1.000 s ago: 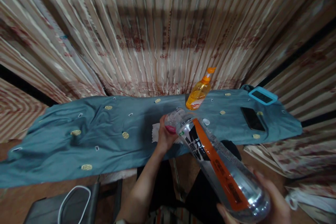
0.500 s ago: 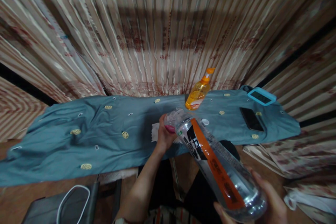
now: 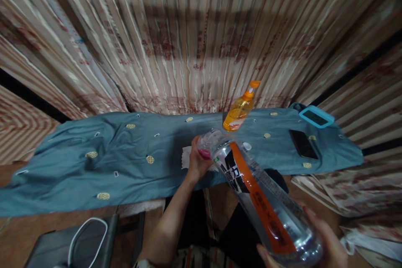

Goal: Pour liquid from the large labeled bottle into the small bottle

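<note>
A large clear plastic bottle (image 3: 257, 194) with an orange, black and silver label is tilted in front of me, its base low on the right. My right hand (image 3: 323, 236) is wrapped round that base end. The bottle's upper end reaches a small clear container (image 3: 210, 139) with a pink part, in the grip of my left hand (image 3: 197, 161). Whether the two touch is hidden by the overlap. A white paper (image 3: 186, 157) lies under my left hand. Just right of the bottle is a round white cap (image 3: 247, 146) on the cloth.
An orange pump bottle (image 3: 238, 111) stands at the back of the teal cloth-covered table (image 3: 125, 142). To the right lie a black phone (image 3: 303, 144) and a blue-framed device (image 3: 316, 116). A dark seat (image 3: 78, 238) with a white cable is at lower left. Striped curtains (image 3: 194, 42) hang behind.
Both hands keep their holds, and the large bottle stays tilted much as before. The view has shifted slightly.
</note>
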`<state>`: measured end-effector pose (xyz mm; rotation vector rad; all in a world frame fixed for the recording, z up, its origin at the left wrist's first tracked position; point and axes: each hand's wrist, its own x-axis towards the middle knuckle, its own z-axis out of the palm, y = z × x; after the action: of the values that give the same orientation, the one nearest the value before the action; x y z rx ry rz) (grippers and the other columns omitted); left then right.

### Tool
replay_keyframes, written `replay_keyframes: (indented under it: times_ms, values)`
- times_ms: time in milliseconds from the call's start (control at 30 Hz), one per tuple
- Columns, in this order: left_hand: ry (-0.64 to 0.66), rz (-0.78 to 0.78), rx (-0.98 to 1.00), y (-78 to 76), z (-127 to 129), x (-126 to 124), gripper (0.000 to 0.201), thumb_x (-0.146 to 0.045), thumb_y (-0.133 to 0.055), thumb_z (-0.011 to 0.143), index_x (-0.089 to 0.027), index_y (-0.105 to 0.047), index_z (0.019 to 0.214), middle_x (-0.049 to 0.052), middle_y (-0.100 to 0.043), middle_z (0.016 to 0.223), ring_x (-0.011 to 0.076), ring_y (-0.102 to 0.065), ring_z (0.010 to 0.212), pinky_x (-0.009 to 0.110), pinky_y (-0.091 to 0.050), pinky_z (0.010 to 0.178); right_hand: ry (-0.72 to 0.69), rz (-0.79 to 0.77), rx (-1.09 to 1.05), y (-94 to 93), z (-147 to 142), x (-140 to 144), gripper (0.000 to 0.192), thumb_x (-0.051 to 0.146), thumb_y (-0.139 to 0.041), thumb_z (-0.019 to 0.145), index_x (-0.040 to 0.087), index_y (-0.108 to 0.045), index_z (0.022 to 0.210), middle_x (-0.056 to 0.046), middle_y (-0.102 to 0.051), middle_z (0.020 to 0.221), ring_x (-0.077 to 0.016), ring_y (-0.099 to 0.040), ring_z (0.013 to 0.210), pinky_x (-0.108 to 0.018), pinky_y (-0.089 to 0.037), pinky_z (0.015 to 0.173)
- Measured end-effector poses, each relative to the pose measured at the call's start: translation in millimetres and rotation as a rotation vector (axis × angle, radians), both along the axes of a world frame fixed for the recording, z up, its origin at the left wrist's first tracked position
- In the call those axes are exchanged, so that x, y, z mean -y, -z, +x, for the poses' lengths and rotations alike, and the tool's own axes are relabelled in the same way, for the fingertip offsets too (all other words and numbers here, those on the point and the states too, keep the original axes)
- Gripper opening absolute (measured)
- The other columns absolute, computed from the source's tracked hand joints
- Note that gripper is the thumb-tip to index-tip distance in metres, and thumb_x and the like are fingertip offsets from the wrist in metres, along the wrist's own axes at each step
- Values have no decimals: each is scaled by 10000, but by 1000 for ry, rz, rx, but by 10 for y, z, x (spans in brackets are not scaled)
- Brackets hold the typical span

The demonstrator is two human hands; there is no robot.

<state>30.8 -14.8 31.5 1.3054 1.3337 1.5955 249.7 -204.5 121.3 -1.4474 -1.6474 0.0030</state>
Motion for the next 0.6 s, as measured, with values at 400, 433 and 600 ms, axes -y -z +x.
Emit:
replay_keyframes:
  times_ms: [400, 433, 600]
  values:
    - [27, 1, -6, -99, -1, 28, 845, -353, -927, 579, -186, -536, 1310, 108, -705, 1193, 283, -725, 1055, 435, -599, 967, 13, 36, 91, 178, 129, 52, 1038, 438, -874, 713, 163, -413, 1601, -168, -651, 1344, -347, -722, 1042, -411, -604, 688]
    - [23, 3, -8, -90, 0, 25, 844, -354, -925, 581, -185, -536, 1310, 109, -704, 1194, 285, -724, 1054, 443, -599, 969, -9, 54, 99, 176, 138, 46, 1054, 424, -885, 703, 159, -408, 1605, -171, -655, 1336, -341, -727, 1025, -407, -606, 675]
    - [10, 18, -32, -59, -5, 13, 863, -352, -937, 559, -184, -539, 1306, 120, -685, 1235, 297, -711, 1105, 470, -581, 1014, -25, 101, 98, 246, 222, 39, 1141, 459, -934, 629, 135, -422, 1596, -167, -685, 1304, -332, -743, 1005, -401, -629, 679]
